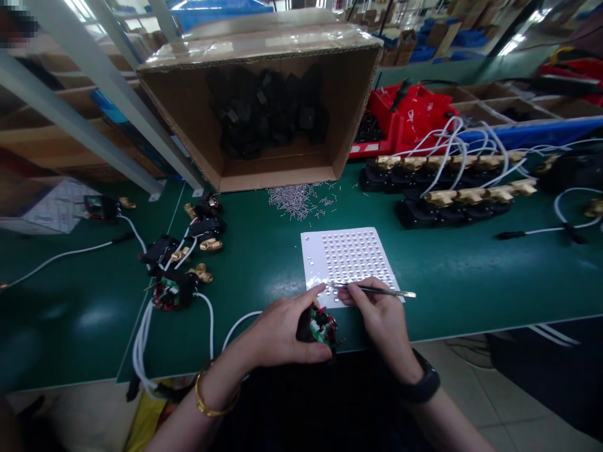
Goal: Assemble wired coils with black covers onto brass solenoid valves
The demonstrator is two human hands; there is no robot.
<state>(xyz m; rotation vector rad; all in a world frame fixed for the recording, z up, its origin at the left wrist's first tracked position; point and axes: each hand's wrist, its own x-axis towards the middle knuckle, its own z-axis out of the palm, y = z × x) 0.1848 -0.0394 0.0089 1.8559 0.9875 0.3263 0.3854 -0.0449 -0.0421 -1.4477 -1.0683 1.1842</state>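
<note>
My left hand (pixel 282 329) grips a black housing (pixel 321 328) whose open side shows a green circuit board and red wires. Its index finger stretches to the near left part of a white sheet (pixel 314 251), which carries rows of small round shiny dots. In my right hand (pixel 381 314) is a pair of tweezers (pixel 377 289), held like a pen, with the tip at the sheet close to my left fingertip. Whether the tips hold a dot is too small to tell. A white cable (pixel 240 321) runs left from near the housing.
Loose screws (pixel 292 201) lie before a cardboard box (pixel 282 169) of black parts. To the left are several wired housings (pixel 172 292) with brass fittings (pixel 202 272). Rows of black units (pixel 452 212) with brass valves stand at right, before a red bin (pixel 414 113).
</note>
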